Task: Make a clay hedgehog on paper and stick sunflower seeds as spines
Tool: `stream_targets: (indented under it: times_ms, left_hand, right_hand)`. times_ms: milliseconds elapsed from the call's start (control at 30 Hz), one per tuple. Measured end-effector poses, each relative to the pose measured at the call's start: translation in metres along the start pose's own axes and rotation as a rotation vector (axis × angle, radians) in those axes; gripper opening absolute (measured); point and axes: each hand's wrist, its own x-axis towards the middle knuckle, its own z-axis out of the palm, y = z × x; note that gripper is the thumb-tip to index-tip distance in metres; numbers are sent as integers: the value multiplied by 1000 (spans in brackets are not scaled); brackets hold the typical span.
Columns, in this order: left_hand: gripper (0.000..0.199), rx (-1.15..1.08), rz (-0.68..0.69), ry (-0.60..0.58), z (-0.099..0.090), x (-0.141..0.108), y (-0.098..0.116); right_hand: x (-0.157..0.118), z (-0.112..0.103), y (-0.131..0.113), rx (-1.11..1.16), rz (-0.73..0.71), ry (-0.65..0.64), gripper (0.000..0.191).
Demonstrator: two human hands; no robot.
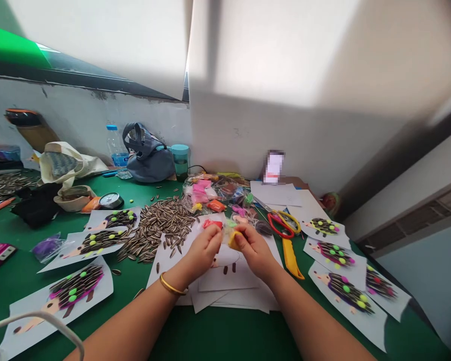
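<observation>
The right hand (pixel 252 247) pinches a yellow, clay-like lump (pixel 233 240) over a white drawn-on paper sheet (pixel 229 282), seemingly steadying it; the left hand (pixel 205 246) curls nearby, its grip's hold unclear.

The bench (pixel 210 336) had a smooth, matt top. The seed pile (pixel 161 225) looked hard-shelled and dry. Behind it stood a glossy, clear plastic bottle (pixel 118 150) and a matt cloth bag (pixel 152 164). Right of the pile, scissors (pixel 273 212) showed metal blades and shiny plastic handles, plastic wrappers (pixel 225 190) looked glossy and crinkled, a yellow lump (pixel 233 240) smooth, and paper sheets (pixel 229 284) matt. In front of it, a bracelet (pixel 172 285) gleamed like polished metal. Left of it, a pale pouch (pixel 87 168) was soft, creased cloth.
</observation>
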Motion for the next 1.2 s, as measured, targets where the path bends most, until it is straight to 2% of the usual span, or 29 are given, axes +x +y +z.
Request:
stream_targets:
  times_ms: [100,233,333,500,600,767,900,1033,1133,1200]
  left_hand:
    - [27,-113,-64,63,-3,4,-1]
    - [26,-324,-106,71,-4,5,2]
    - [28,-412,-101,36,-3,4,4]
    - [27,-291,-123,-34,-1,1,5]
    - [28,-221,-88,-31,-1,3,3]
    - [27,-112,-47,-13,0,2,-3]
    - [20,26,34,-131,2,-4,0]
    - [23,62,150,-201,3,-6,7]
    - [22,31,131,-196,3,-5,8]
    - [25,3,62,-135,2,-4,7]
  right_hand:
    - [-1,-1,3,46,-17,-17,24]
    - [-1,0,8,39,-88,-28,37]
    - [0,0,8,-66,-201,40,30]
    - [2,-3,5,-123,-268,158,28]
    - [1,-5,5,-109,-243,118,31]
    - [-1,-6,8,-1,-152,13,21]
    - [-1,-2,4,-12,-168,-2,17]
    - [-1,0,1,4,-197,-6,14]
    - [-1,-1,1,18,-162,-6,14]
    - [-1,-4,2,51,-136,19,15]
